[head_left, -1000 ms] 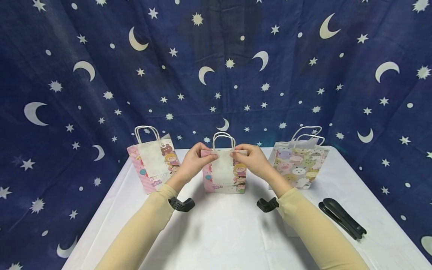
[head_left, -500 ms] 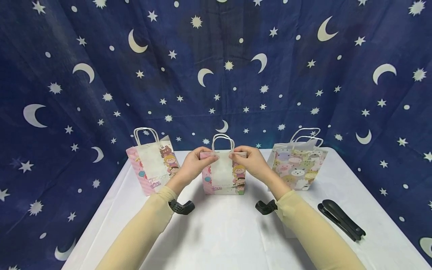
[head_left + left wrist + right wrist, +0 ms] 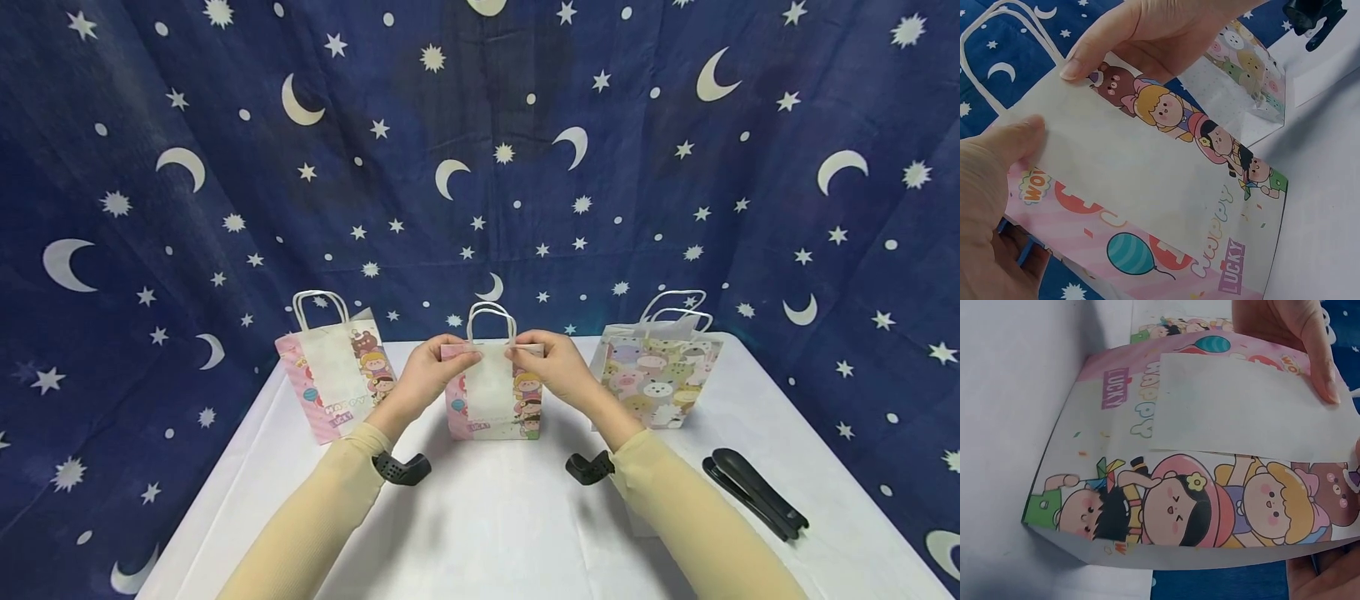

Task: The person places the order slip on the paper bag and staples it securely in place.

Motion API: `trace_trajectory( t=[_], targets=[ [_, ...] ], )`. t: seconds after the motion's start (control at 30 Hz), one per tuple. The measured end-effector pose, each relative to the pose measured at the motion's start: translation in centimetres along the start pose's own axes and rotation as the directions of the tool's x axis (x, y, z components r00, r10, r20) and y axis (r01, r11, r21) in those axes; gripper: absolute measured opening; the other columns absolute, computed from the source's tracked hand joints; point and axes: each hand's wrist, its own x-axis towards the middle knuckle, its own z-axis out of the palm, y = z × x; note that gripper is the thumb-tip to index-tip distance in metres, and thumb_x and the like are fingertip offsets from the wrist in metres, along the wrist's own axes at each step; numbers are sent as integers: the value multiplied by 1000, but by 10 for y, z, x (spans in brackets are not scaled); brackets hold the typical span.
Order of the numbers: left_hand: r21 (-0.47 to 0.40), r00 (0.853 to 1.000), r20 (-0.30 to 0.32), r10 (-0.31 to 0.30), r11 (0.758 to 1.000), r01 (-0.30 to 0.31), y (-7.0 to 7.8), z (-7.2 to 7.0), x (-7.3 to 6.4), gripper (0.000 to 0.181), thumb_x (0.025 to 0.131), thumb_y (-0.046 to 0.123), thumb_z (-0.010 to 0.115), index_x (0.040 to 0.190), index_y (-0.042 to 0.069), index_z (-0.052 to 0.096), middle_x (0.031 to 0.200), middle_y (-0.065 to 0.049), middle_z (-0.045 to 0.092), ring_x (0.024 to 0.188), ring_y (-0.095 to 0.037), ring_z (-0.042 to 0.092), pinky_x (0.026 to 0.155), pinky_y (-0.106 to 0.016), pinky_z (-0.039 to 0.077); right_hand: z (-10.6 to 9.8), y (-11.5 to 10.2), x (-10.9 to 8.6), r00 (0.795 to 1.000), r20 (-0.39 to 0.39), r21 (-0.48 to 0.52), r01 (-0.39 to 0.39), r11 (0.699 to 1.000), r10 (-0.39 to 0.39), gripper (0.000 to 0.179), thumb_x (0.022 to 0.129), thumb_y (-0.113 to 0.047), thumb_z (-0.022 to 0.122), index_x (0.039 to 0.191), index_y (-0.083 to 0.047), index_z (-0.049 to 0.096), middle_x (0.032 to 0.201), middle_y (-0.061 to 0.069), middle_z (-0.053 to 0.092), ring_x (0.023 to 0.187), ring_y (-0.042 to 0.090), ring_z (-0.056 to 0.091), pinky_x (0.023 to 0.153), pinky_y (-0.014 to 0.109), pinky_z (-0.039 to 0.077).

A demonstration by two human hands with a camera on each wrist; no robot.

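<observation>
A small pink-and-white paper gift bag [image 3: 457, 404] with cartoon figures stands upright mid-table, its twisted white handles raised. Over its front lies a blank white sheet of paper [image 3: 1129, 156]. My left hand [image 3: 422, 377] pinches the bag's top edge at the left, thumb in front on the sheet and fingers behind. The right hand [image 3: 564, 368] does likewise on the right side, its thumb just past the handle's foot. In the left wrist view both thumbs press near the handle ends. The bag's inside is hidden.
Left of it a similar pink bag [image 3: 300, 383] also bears a white sheet. To the right stands a bag with animal faces [image 3: 660, 383], handles up. A black stapler [image 3: 756, 496] lies on the white tablecloth [image 3: 495, 533] near the right edge. Behind hangs a starry blue curtain [image 3: 480, 108].
The head view has shifted slightly, so everything sits a little lower and further left. Both hands keep the same hold on the middle bag.
</observation>
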Motion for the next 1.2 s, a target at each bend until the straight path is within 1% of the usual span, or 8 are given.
trace_trajectory(
  t=[0.1,0.2,0.3,0.4,0.6,0.77,1.03,1.2],
  targets=[
    [6,1000,-11,-4,1000,5,-1,0,1,21,91,23,80,103,7,71,94,-3,75,89,-18,67,81,-31,54,-3,1,-5,1000,12,-50,-5,999,5,36,98,-35,71,125,-11,68,106,8,69,88,22,62,75,37,52],
    [19,1000,-28,-9,1000,10,-3,-1,1,23,91,25,80,103,8,71,94,-3,75,90,-18,66,82,-32,53,-8,3,-15,999,41,-122,-7,993,12,51,100,-35,68,144,-13,55,123,12,65,108,28,62,92,45,51],
    [30,999,-43,-10,999,12,-4,-1,0,24,91,26,80,104,8,71,94,-3,75,91,-18,65,83,-32,52,-16,6,-34,996,93,-178,21,984,-5,66,101,-29,67,157,-11,37,149,16,49,132,39,52,108,54,41],
    [31,999,-46,-7,999,8,-5,0,0,24,91,26,80,105,8,72,95,-3,75,92,-18,65,84,-33,52,-26,8,-60,990,136,-227,58,972,-28,71,101,-25,67,160,-11,30,157,19,41,134,43,49,108,58,40],
    [52,999,-46,-2,999,4,-5,0,1,26,91,29,80,106,10,72,95,-2,74,92,-18,63,83,-34,51,-56,5,-114,980,197,-365,69,928,5,57,101,-40,66,152,-22,48,151,5,51,129,35,55,98,57,48],
    [47,999,-48,-14,999,16,-6,0,0,25,91,30,80,105,10,72,94,-3,74,89,-18,65,81,-33,52,-88,5,-144,987,160,-476,52,878,28,47,101,-41,66,143,-23,59,146,5,57,134,35,51,94,59,49],
    [22,999,-38,-15,1000,16,-5,0,0,27,91,29,80,105,8,71,93,-4,74,86,-18,67,77,-32,54,-129,14,-164,994,70,-544,-33,838,85,48,101,-43,65,141,-18,61,142,12,59,133,43,49,92,64,47],
    [26,999,-38,-9,1000,10,-5,0,1,26,92,29,79,104,8,72,94,-5,74,86,-18,67,78,-32,54,-143,25,-169,991,64,-643,-46,765,114,54,100,-47,65,142,-13,60,140,19,59,127,46,53,88,61,50]
  ],
)
